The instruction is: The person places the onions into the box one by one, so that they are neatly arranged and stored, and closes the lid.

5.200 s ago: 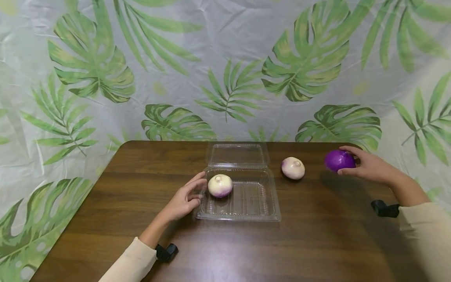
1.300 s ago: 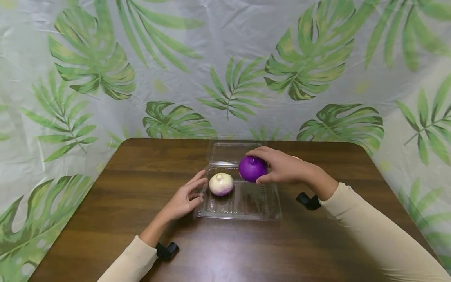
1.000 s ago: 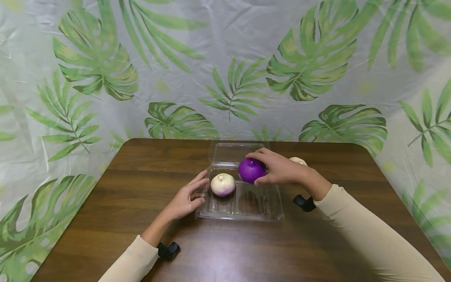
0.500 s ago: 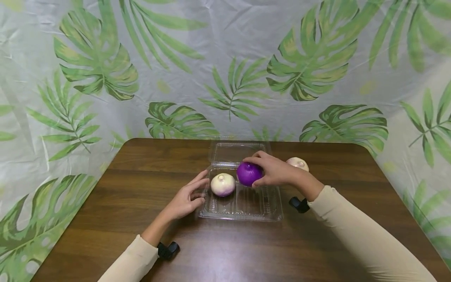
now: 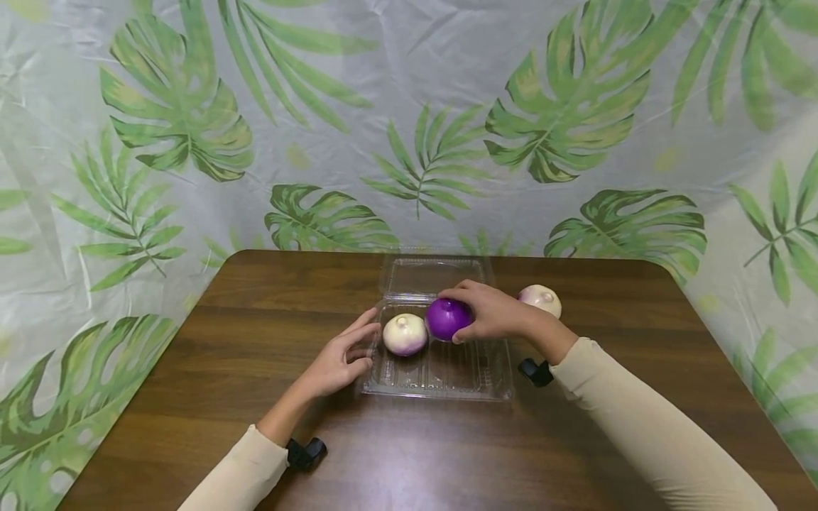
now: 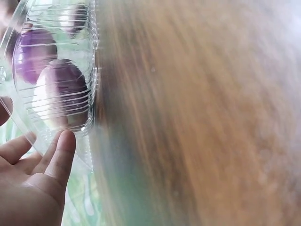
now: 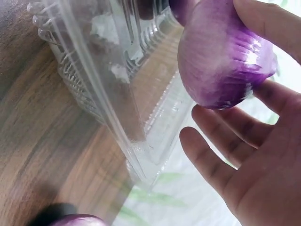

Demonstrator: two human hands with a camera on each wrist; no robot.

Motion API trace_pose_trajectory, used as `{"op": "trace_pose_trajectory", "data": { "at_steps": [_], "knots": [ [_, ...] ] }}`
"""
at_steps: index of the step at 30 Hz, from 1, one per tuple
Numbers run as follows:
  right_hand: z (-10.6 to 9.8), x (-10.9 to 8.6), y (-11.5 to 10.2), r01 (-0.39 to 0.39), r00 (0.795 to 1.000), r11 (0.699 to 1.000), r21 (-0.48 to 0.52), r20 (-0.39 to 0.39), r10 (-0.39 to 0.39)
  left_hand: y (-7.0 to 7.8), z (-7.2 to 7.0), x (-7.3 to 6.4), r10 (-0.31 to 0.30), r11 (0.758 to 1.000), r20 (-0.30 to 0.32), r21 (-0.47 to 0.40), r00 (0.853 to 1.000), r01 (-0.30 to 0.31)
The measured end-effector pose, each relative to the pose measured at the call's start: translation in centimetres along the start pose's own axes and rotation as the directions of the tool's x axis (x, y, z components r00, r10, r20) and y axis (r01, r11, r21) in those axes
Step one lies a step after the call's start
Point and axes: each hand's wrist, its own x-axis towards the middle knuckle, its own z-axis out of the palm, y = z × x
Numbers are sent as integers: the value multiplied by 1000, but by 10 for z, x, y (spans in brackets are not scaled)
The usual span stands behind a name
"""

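**A purple onion (image 5: 444, 323) held over the clear box (image 5: 441, 392)**

The purple onion is upright, its nub pointing up; seen from above it looks nearly round, so a long axis is hard to tell. It hangs inside the rim's outline, towards twelve o'clock from the box's middle. The right hand (image 5: 491, 311) comes in from four o'clock, its grip clamped on the onion between thumb and fingers. The left hand (image 5: 335, 362) lies at nine o'clock by the rim, its grip loose, fingers apart.

Within the box, a white-and-purple onion (image 5: 405, 335) sits at ten o'clock, nub up, close beside the held one; contact is unclear. The open lid (image 5: 437, 286) lies back at twelve. On the brown wooden tabletop (image 5: 396, 454), a second pale onion (image 5: 540, 299) rests at two o'clock, outside the box. Beyond hangs a grey leaf-print cloth (image 5: 441, 78).
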Motion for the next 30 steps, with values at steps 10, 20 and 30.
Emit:
{"op": "trace_pose_trajectory", "data": {
  "at_steps": [10, 20, 30],
  "knots": [
    [3, -1, -2, 11, 1000, 1000, -13, -7, -11, 1, -1, 0, -22, 1000, 4, -1, 1000, 22],
    [9, -3, -4, 28, 1000, 998, -56, -7, -28, 0, -2, 0, 8, 1000, 11, -16, 1000, -7],
    [17, -5, -4, 51, 999, 997, -65, 0, -51, 0, -1, 0, 3, 1000, 9, -18, 1000, -3]
  ]
}}
